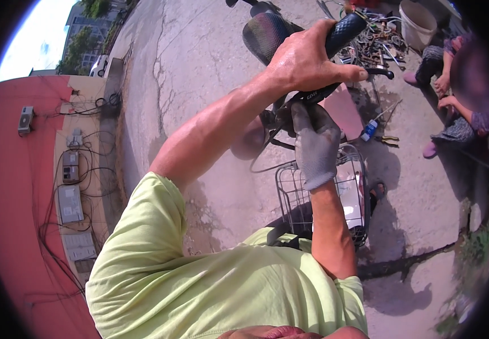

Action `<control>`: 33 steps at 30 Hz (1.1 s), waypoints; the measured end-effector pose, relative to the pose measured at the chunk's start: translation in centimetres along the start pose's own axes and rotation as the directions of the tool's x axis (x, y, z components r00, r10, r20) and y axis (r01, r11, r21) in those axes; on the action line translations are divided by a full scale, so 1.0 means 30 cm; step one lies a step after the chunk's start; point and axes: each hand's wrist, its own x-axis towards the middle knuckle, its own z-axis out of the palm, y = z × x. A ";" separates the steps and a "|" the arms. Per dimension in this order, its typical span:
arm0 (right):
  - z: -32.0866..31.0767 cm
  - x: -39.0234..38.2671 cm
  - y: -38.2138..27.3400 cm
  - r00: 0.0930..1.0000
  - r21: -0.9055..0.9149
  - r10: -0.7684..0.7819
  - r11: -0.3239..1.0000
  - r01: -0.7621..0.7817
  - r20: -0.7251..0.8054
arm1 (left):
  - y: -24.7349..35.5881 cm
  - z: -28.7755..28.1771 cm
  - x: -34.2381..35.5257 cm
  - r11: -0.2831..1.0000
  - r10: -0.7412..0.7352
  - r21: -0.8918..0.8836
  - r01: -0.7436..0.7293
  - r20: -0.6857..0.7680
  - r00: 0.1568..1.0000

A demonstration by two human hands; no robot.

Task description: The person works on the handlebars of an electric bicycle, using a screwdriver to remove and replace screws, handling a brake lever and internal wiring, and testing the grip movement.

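Observation:
My bare left hand [303, 61] is wrapped over the handlebar of a bicycle, just beside its black rubber grip [346, 33], with the thumb stretched along toward the brake lever [381, 72]. Below it, my right hand [318, 141], in a grey work glove, has its fingers closed at the dark fitting under the bar. What they pinch is hidden by the glove. The black saddle [266, 38] lies beyond my left hand. Under my right wrist is the wire basket [287, 186] on the front, with pale items inside.
A blue bottle [370, 130] and pliers [390, 140] lie on the concrete to the right. Further off are a heap of tools and metal parts [377, 48] and a whitish bucket [415, 27]. Another person [453, 99] sits at the right. A red wall [12, 169] stands left.

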 end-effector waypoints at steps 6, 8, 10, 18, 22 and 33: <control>0.014 0.036 0.015 0.999 0.176 0.049 0.983 -0.050 0.010 | -0.014 0.004 0.026 1.000 -0.026 -0.013 0.026 -0.026 0.999; 0.023 0.056 0.049 1.000 0.215 0.026 0.976 -0.022 -0.017 | -0.018 0.013 0.028 0.999 -0.044 -0.015 0.043 -0.029 0.999; 0.014 0.071 0.068 0.998 0.037 -0.048 0.998 0.049 -0.045 | -0.034 0.019 0.035 0.998 -0.041 -0.043 0.040 -0.024 0.999; -0.040 0.091 -0.037 0.968 0.137 0.101 0.981 -0.134 0.228 | -0.036 -0.001 0.019 0.998 -0.059 -0.040 0.058 -0.035 0.998; -0.090 0.152 -0.063 0.942 -0.097 0.042 0.995 -0.011 0.333 | -0.023 -0.007 0.036 0.999 -0.047 -0.002 0.047 -0.008 0.999; 0.040 0.090 0.010 0.998 0.090 -0.064 0.994 0.066 -0.025 | -0.014 -0.012 0.033 0.997 -0.082 -0.001 0.082 -0.056 0.995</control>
